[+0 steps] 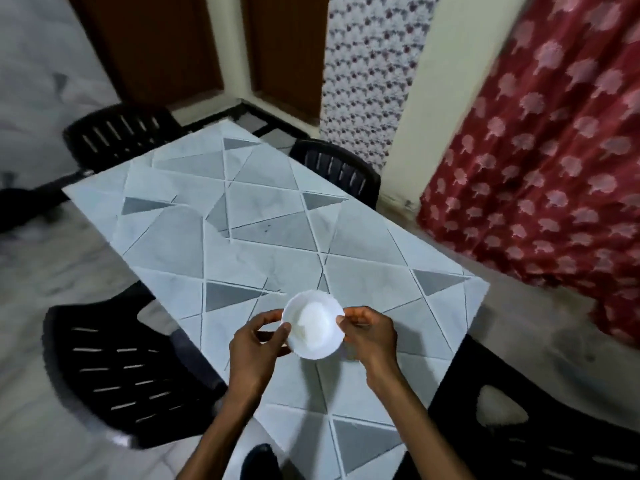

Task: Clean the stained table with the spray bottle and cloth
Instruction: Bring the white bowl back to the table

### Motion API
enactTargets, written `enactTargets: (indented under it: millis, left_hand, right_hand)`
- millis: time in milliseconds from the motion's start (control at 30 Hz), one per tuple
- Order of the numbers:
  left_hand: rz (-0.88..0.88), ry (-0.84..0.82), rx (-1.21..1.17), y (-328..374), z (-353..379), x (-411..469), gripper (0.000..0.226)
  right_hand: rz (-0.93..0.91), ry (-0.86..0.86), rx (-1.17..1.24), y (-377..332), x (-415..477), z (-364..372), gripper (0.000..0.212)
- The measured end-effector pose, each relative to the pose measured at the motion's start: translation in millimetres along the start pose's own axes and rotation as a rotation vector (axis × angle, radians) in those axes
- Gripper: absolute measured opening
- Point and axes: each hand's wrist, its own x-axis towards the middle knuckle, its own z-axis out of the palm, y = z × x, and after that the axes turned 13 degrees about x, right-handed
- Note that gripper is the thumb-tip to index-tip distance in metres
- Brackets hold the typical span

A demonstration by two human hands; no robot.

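A small white bowl with something white inside is held above the near part of the table. My left hand grips its left rim with curled fingers and thumb. My right hand pinches its right rim. The table top has a grey and white triangle pattern, with a few small dark specks near its middle. No spray bottle or cloth is in view.
Black plastic chairs stand round the table: one at the near left, one at the near right, one at the far left, one at the far right. A red patterned curtain hangs at right.
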Motion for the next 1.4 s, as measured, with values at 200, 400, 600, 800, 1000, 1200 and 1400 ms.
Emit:
enactTargets:
  millis: [200, 400, 600, 800, 1000, 1200, 1400]
  left_hand:
    - [-0.083, 0.181, -0.020, -13.3, -15.4, 23.2, 0.015]
    - [-0.039, 0.160, 0.020, -3.6, -36.9, 106.0, 0.017]
    - [-0.039, 0.076, 0.138, -6.9, -53.7, 237.3, 0.017]
    - [-0.037, 0.035, 0.181, -9.0, -57.2, 350.8, 0.014]
    - [-0.046, 0.012, 0.240, -11.5, -49.0, 422.8, 0.012]
    - [0.011, -0.012, 0.310, -0.4, -29.3, 441.4, 0.022]
    - [0.052, 0.031, 0.441, -0.4, -20.3, 450.6, 0.022]
  right_hand:
    - [0.050, -0.172, -0.071, -9.3, 32.3, 50.6, 0.010]
    - [0.012, -0.157, -0.198, -19.0, 84.6, 114.7, 0.011]
    - [0.062, -0.128, -0.206, -20.4, 163.7, 195.6, 0.017]
    - [0.144, -0.075, -0.171, -20.0, 239.3, 264.7, 0.015]
    - [0.195, -0.011, -0.106, -21.8, 289.5, 300.6, 0.015]
    - [0.237, 0.041, -0.135, -21.5, 310.9, 300.3, 0.012]
    - [0.215, 0.068, -0.227, -14.1, 324.4, 305.6, 0.020]
